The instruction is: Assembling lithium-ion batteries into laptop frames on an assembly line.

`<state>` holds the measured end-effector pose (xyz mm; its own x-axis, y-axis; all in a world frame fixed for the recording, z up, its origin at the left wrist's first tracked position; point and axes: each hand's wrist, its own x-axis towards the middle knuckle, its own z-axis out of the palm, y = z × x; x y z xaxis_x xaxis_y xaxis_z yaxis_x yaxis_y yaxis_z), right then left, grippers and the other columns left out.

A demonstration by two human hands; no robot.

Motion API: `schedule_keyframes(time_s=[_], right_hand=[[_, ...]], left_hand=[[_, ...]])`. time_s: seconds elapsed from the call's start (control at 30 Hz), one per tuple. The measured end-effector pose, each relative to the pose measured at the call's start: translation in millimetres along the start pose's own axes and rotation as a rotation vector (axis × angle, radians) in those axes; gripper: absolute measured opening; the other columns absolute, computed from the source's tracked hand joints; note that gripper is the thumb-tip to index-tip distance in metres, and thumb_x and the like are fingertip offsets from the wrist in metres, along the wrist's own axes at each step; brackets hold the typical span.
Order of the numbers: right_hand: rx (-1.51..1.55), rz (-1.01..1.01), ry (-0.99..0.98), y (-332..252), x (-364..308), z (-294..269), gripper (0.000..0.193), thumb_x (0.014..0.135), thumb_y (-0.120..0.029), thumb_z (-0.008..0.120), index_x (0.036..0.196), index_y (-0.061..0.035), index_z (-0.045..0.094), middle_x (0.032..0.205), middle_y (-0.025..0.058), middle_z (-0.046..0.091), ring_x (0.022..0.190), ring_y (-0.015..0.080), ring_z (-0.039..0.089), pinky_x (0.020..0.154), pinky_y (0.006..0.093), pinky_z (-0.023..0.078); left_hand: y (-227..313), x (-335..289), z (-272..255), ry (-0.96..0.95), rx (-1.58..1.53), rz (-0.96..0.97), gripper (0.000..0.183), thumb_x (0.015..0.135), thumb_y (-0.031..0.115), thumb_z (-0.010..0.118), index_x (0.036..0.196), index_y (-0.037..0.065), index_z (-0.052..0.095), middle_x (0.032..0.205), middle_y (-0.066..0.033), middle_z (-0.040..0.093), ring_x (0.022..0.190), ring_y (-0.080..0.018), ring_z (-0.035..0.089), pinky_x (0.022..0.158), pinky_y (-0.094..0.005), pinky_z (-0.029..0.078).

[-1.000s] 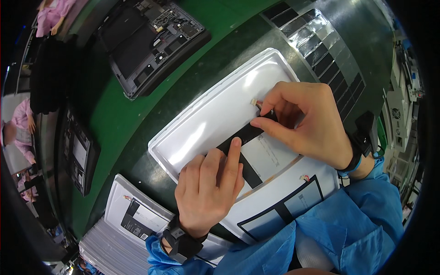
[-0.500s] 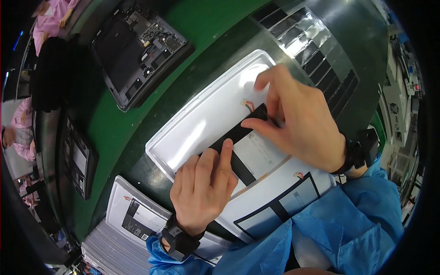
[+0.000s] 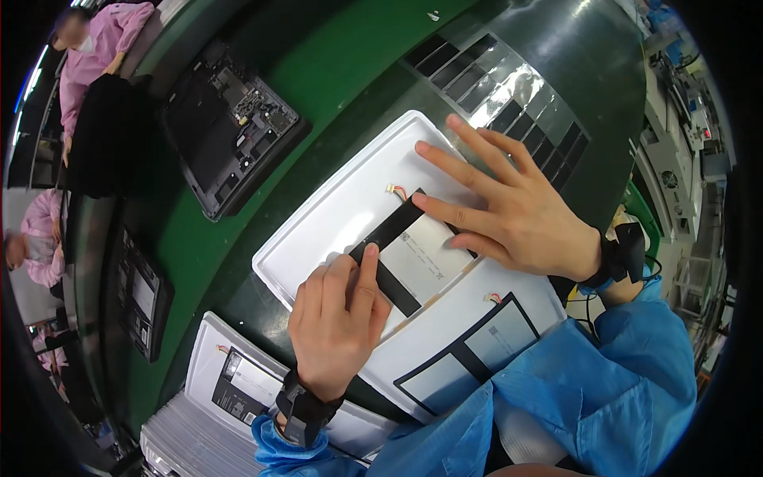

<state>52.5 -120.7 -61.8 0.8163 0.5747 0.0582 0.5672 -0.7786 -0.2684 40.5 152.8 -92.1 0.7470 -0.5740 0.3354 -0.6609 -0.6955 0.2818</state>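
A flat laptop battery with a white label and black borders lies in a white plastic tray. A small connector with coloured wires sticks out from its far edge. My left hand rests at the battery's left end, index fingertip on the black border and the other fingers loosely bent. Spread wide, the fingers of my right hand reach over the right end; the index fingertip touches the far corner and the thumb lies by the label. Neither hand grips anything.
Nearer me lies a second battery on white plastic. At lower left another battery sits atop stacked trays. An opened laptop base and another stand on the green surface. A sheet of black strips is at the back.
The bent fingers of my right hand have spread out, and its index fingertip has come down on the battery's far corner. My left index finger stays on the border. The whole view has shifted slightly.
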Motion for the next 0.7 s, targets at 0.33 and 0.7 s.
schedule_keyframes(time_s=[0.33,0.7], right_hand=[[0.102,0.0,0.156,14,0,2,0.056,0.086,-0.03,0.078,0.135,-0.0084,0.061,0.151,0.0149,0.046,0.147,0.0402,0.035,0.114,0.0525,0.035],[0.939,0.182,0.13,-12,36,-9,0.021,0.096,-0.018,0.073,0.105,-0.0003,0.067,0.08,0.0034,0.069,0.082,0.0109,0.067,0.072,0.0281,0.05]], left_hand=[[7,9,-11,0.199,-0.028,-0.132,0.056,0.068,0.012,0.087,0.12,0.001,0.07,0.11,-0.0163,0.062,0.095,-0.0334,0.06,0.081,-0.0412,0.051],[10,18,-63,0.058,-0.299,-0.464,0.05,0.074,0.024,0.094,0.095,0.005,0.052,0.067,-0.0029,0.055,0.06,-0.0122,0.049,0.057,-0.0281,0.043]])
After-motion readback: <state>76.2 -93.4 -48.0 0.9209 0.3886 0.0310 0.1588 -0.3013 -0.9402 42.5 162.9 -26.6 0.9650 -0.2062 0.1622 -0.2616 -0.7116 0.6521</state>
